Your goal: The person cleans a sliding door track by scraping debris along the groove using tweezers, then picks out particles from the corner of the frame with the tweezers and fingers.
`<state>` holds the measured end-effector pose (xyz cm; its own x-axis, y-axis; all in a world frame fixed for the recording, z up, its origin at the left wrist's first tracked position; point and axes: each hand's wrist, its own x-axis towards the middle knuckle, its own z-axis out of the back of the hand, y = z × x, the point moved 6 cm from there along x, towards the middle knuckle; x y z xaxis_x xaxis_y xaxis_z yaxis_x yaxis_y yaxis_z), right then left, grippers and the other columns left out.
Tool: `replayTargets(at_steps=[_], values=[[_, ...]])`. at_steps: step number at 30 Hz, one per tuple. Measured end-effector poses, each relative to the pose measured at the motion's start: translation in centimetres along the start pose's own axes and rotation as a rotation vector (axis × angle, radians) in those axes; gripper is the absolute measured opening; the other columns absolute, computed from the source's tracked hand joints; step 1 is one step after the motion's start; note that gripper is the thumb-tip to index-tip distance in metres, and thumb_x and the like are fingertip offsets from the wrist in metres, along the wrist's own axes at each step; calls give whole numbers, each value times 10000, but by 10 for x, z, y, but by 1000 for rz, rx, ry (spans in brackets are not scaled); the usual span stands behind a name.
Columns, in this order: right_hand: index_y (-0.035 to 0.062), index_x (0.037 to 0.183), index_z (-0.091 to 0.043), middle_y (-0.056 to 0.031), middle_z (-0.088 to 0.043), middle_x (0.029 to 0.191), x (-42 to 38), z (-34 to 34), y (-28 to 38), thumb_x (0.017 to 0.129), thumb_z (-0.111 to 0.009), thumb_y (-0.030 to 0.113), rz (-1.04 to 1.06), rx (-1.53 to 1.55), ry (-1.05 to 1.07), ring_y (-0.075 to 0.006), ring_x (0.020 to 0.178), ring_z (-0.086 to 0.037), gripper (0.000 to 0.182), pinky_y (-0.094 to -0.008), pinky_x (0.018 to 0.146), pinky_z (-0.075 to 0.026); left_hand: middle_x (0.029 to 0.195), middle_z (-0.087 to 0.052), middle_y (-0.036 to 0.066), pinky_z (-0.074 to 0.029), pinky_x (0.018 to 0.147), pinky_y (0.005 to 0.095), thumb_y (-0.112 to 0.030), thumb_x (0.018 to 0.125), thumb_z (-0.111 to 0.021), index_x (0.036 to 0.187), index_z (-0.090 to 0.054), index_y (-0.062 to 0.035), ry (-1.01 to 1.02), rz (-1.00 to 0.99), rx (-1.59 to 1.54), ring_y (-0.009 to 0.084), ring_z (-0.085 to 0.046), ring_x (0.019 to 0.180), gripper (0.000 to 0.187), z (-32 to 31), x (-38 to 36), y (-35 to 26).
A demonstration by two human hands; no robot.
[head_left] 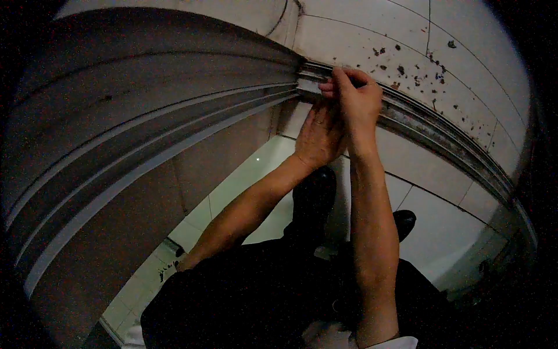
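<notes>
A metal track (442,128) with grooves and dark grime runs along the floor from the door frame corner toward the right. My right hand (359,107) is at its left end, fingers curled in a pinch over the grooves. What it holds, if anything, is hidden. Just below and to the left is my left hand (321,135), its fingers stretched toward the track's near edge. The right hand covers part of those fingers. Dark crumbs of dirt (401,70) lie scattered on the tiles beyond the track.
A tall grey door panel (174,104) with pale metal edges stands at the left, meeting the track near my hands. White floor tiles (430,203) lie on the near side. My black shoes (314,195) are close below the track. Some dark debris (168,270) lies at lower left.
</notes>
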<state>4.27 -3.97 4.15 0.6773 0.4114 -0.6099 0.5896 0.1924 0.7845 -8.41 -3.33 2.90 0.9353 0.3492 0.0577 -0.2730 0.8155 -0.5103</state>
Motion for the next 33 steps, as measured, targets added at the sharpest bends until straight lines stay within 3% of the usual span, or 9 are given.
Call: replayTargets(at_steps=[4,11,19,22,24,27,28,31,33], values=[[-71,1005,-699,-129,-744,850,2,-7,1,990,-687,153,-1,-33,42,-198,754,-758,224,-277,672,-603,1546,-408,240,-253,1212,605,-330,915,-658,1525,-409,-14,101,81,-30,434,-326,1471,730,-3,-4,3],[-78,986,-698,-138,-744,827,19,-22,-17,984,-687,131,156,-214,13,-218,767,-777,209,-280,636,-605,1490,-457,230,-283,1184,530,-326,901,-664,1484,-443,-18,93,70,-20,424,-391,1407,696,6,9,-2],[-76,1003,-704,-147,-747,845,13,-18,-9,975,-705,118,-24,47,87,-205,752,-757,196,-272,658,-600,1485,-473,240,-304,1185,526,-303,912,-651,1484,-463,-9,211,107,96,404,-412,1411,670,-3,8,1],[-68,1018,-706,-147,-750,861,6,-2,3,968,-717,121,-103,207,58,-189,753,-741,195,-263,670,-591,1550,-437,229,-287,1219,532,-284,915,-640,1504,-449,1,44,42,48,386,-365,1481,682,-1,2,-1],[-59,1046,-702,-138,-755,884,-3,12,12,970,-724,144,-114,278,18,-173,750,-724,218,-257,674,-580,1599,-394,213,-269,1235,535,-268,914,-635,1519,-436,-1,58,36,61,375,-330,1516,690,-5,0,1],[-60,1021,-724,-171,-777,876,1,34,20,977,-705,165,60,148,-61,-213,736,-750,230,-307,665,-599,1642,-354,196,-262,1241,538,-255,914,-626,1538,-423,-6,17,0,87,359,-314,1538,701,-5,0,1],[-53,1089,-698,-121,-748,878,1,38,24,974,-731,165,148,-97,-88,-167,751,-733,249,-261,675,-584,1652,-344,191,-263,1240,538,-252,914,-623,1543,-419,-8,-5,-15,96,354,-315,1541,704,-4,0,0],[-68,1026,-738,-145,-781,856,-1,38,29,966,-719,179,198,-229,-103,-184,722,-756,255,-306,676,-594,1648,-354,187,-260,1241,538,-249,926,-607,1547,-417,-10,34,18,76,342,-318,1542,692,-1,1,-2],[-62,1011,-746,-130,-780,830,-10,30,32,958,-725,190,126,-85,-74,-178,715,-757,259,-304,675,-592,1623,-382,198,-256,1243,539,-254,932,-602,1536,-427,-5,98,46,40,357,-340,1524,677,-6,3,1]])
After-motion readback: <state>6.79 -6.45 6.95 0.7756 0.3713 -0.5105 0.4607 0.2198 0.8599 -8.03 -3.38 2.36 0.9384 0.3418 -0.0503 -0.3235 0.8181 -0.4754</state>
